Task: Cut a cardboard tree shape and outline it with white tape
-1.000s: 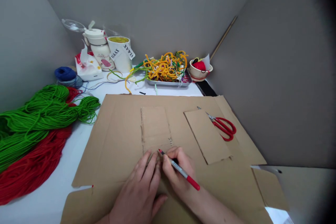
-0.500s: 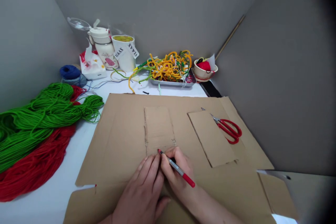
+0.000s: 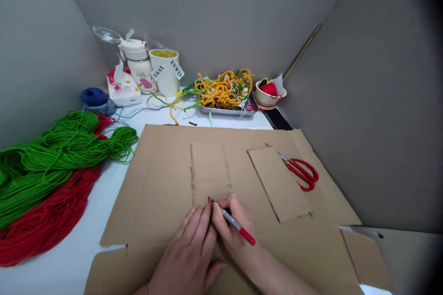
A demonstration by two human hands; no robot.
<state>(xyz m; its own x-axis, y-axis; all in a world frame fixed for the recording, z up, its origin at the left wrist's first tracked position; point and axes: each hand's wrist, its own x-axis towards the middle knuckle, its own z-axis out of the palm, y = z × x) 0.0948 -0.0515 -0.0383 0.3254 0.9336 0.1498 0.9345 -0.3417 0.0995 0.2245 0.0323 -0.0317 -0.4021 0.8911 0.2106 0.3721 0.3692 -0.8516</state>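
Enclosed by grey walls (image 3: pixel 214 9) at the far, left and right sides. Covered in white on the table (image 3: pixel 102 203), and over the near part of this surface by a large cardboard sheet (image 3: pixel 148 193), lying flat. Set upon the middle of this sheet: a narrow cardboard strip (image 3: pixel 209 166) with rough long edges, running toward the sheet's far edge, and hidden at the near end by the hands.

Resting on the near part of the strip with the left hand (image 3: pixel 188 251), fingers stretched out side by side, gripping nothing. Gripping a red and grey pen (image 3: pixel 237 226) with the right hand (image 3: pixel 235 226), fingers closed around the barrel close to the tip. Pointing with this tip down at the strip, just beside the left fingers; too small to tell whether touching.

Placed nearer to the right edge of the sheet: a wider cardboard piece (image 3: pixel 278 186), lying over part of the scissors (image 3: pixel 304 170), with red handles showing.

Arranged along the far edge of the table, from the left corner: a tissue pack (image 3: pixel 122 90), a white bottle (image 3: pixel 144 78), a white container (image 3: pixel 168 83), a metal tray (image 3: pixel 226 112) of orange and green yarn (image 3: pixel 224 90), and a bowl (image 3: pixel 270 100). Heaped at the left edge: a green skein (image 3: pixel 62 152), partly over a red skein (image 3: pixel 65 216).
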